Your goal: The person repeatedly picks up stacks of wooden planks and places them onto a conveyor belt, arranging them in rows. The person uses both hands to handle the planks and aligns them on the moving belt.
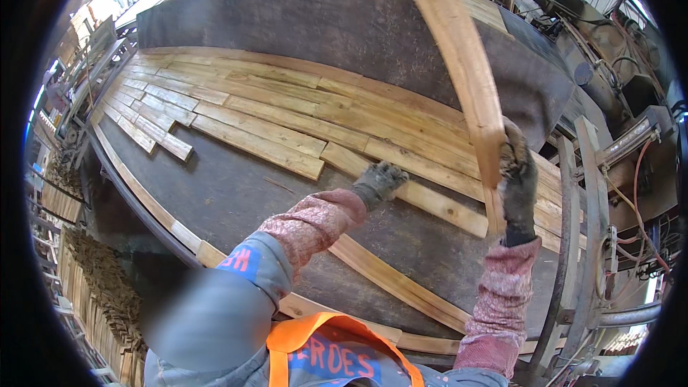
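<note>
My right hand (517, 183), in a dark work glove, is closed round the lower part of a long wooden plank (459, 50). That plank stands raised and tilted, its upper end leaving the top of the view. My left hand (380, 183), also gloved, bends over a shorter wooden board (448, 209) lying flat, its fingers curled at the far edge. Beyond it, rows of boards (287, 111) lie side by side on a dark sheet (236, 172). A loose plank (394, 279) rests on the sheet between my forearms.
A dark upright panel (301, 25) runs behind the rows. Light wooden strips (183, 236) follow the near curved edge. Metal posts (566, 215) and machinery with hoses (631, 143) stand at the right. Stacked timber (79, 279) is at the lower left.
</note>
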The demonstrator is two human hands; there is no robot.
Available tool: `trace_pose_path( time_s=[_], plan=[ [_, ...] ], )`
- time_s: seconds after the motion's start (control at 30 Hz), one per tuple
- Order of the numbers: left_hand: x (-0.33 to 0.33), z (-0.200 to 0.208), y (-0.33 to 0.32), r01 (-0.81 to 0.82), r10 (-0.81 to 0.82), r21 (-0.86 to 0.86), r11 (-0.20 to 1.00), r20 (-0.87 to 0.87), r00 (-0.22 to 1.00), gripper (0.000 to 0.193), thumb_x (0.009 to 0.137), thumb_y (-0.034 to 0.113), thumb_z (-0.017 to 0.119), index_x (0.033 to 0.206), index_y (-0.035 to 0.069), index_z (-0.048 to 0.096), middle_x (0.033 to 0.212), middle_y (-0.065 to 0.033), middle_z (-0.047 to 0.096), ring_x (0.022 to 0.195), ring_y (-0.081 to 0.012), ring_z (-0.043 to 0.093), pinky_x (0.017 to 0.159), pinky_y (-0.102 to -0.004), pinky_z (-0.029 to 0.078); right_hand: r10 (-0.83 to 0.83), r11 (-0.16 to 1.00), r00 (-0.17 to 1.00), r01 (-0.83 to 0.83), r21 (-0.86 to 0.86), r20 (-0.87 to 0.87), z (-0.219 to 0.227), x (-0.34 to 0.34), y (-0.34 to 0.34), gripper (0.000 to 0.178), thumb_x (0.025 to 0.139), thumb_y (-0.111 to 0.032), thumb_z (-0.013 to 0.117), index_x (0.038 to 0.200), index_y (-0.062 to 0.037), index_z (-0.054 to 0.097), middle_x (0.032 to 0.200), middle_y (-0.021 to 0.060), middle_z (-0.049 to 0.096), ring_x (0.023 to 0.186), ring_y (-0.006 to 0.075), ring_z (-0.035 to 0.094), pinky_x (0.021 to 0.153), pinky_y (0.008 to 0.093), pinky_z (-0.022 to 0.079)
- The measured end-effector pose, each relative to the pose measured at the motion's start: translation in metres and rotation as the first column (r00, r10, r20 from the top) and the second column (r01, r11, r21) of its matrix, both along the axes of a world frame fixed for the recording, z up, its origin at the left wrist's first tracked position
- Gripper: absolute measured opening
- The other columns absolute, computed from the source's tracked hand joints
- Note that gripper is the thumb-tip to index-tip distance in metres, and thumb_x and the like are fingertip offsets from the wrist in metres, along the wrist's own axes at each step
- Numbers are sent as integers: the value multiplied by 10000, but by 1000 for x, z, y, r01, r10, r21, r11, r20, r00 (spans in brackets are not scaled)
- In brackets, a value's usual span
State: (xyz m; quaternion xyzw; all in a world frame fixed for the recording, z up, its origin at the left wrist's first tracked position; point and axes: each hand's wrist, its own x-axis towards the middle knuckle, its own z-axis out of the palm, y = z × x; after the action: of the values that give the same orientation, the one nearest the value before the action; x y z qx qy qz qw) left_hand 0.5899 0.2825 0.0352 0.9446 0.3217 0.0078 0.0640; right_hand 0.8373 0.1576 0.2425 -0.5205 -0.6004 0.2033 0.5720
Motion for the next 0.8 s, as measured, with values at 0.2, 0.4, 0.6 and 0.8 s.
trace_pose_path(
  time_s=[0.2,0.4,0.6,0.8],
  plan=[
    [-3,10,-6,-235,235,32,972,1,972,489,890,377,668,1369,287,628,1413,-80,558,1339,-354,485,1072,-528,401,-48,971,889,149,-189,455,-12,-29,-75,991,740,-226,932,1588,-207,420,1451,175,571,1313,291,583,1070,404,511],
    [-30,66,-142,-69,-85,-566,821,-241,967,371,897,373,735,1237,225,743,1203,-114,720,1183,-321,662,912,-544,547,464,808,592,22,-589,658,-105,-22,-94,876,776,-386,868,1538,-175,491,1477,134,580,1340,333,565,1147,467,428],
    [-32,65,-114,159,-116,-367,916,135,984,501,876,384,738,1326,175,667,1359,-119,633,1252,-331,595,1052,-450,488,64,952,384,252,-172,921,-221,-46,-51,464,861,-286,651,1321,-228,661,1468,63,580,1380,292,486,1175,482,347],
    [-55,23,-30,50,-57,43,998,157,986,613,853,304,722,1439,193,582,1461,-114,572,1325,-375,508,1113,-504,410,-236,935,614,354,5,753,-203,-5,-61,372,889,-192,581,1237,-170,710,1357,97,636,1338,333,527,1144,465,408]
  ],
)
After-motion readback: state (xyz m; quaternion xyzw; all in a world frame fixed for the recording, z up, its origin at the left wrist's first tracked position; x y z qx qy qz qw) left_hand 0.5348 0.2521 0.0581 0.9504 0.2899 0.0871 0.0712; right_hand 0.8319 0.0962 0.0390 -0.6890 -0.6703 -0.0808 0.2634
